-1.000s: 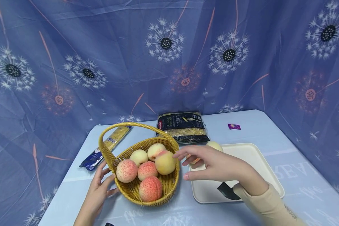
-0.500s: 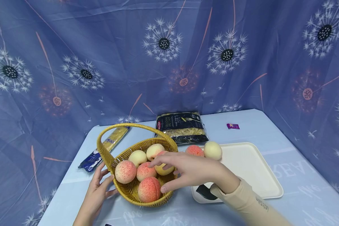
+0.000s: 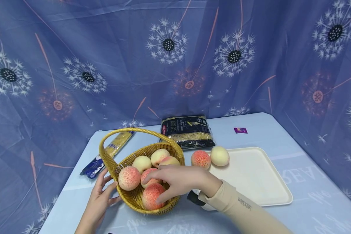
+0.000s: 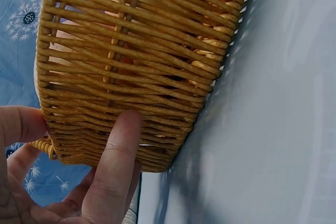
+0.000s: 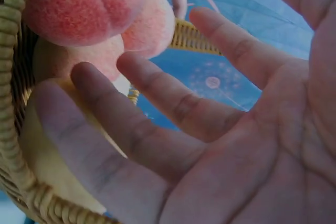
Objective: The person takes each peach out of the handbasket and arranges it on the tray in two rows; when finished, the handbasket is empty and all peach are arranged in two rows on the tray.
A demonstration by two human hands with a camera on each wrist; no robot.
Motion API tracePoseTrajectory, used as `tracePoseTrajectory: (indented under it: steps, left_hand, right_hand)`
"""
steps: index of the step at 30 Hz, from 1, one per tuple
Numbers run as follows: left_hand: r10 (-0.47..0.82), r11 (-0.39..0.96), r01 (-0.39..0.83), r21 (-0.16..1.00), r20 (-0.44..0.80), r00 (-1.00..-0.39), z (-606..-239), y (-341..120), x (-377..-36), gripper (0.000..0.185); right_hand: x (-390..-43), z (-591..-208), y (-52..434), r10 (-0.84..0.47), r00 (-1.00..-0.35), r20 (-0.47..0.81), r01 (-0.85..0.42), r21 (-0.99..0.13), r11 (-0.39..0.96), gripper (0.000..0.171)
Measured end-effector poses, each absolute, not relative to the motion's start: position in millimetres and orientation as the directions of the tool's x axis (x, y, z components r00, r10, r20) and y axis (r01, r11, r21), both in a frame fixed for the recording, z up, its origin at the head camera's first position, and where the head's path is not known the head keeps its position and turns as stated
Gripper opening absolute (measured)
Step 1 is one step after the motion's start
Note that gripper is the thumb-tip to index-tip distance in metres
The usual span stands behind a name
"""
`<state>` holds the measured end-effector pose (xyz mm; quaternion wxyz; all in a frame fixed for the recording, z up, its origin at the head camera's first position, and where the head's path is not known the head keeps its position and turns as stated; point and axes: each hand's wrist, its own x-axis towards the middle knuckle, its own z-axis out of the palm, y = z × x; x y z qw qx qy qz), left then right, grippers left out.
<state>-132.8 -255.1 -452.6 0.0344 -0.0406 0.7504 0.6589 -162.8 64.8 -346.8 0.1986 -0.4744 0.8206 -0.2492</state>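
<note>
A yellow woven basket [image 3: 152, 211] with an arched handle holds several peaches, red-speckled and pale. My left hand [image 3: 99, 196] rests against the basket's left side; in the left wrist view its extended fingers [image 4: 116, 156] touch the woven wall [image 4: 142, 56]. My right hand [image 3: 179, 178] reaches over the right part of the basket, fingers spread above the fruit. Nearest its thumb lies a red peach [image 3: 152, 195]. In the right wrist view the palm [image 5: 262, 145] holds nothing, and the fingertips hang close to the peaches [image 5: 86, 6]; contact is hard to tell.
Right of the basket, a white tray [image 3: 251, 175] has a red peach [image 3: 201, 159] and a pale peach [image 3: 220, 156] at its upper left. Behind stand a black pasta bag [image 3: 188, 131], a blue-yellow pasta packet [image 3: 114, 148] and a small purple packet [image 3: 240, 130].
My right hand has moved left and slightly down, from beside the tray to over the basket's peaches. The left hand stays at the basket's side.
</note>
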Motion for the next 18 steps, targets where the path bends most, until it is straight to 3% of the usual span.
tracePoseTrajectory:
  steps: [7, 18]
  left_hand:
    - [-0.016, 0.144, -0.113, 0.983, -0.112, -0.994, -452, -255, -133, 0.069]
    - [-0.016, 0.137, -0.102, 0.985, -0.101, -0.995, -453, -255, -133, 0.069]
  right_hand:
    - [-167, -350, 53, -0.868, -0.467, -0.169, -0.681, -0.558, 0.475, 0.051]
    - [-171, -349, 34, -0.856, -0.464, -0.227, -0.769, -0.377, 0.517, 0.048]
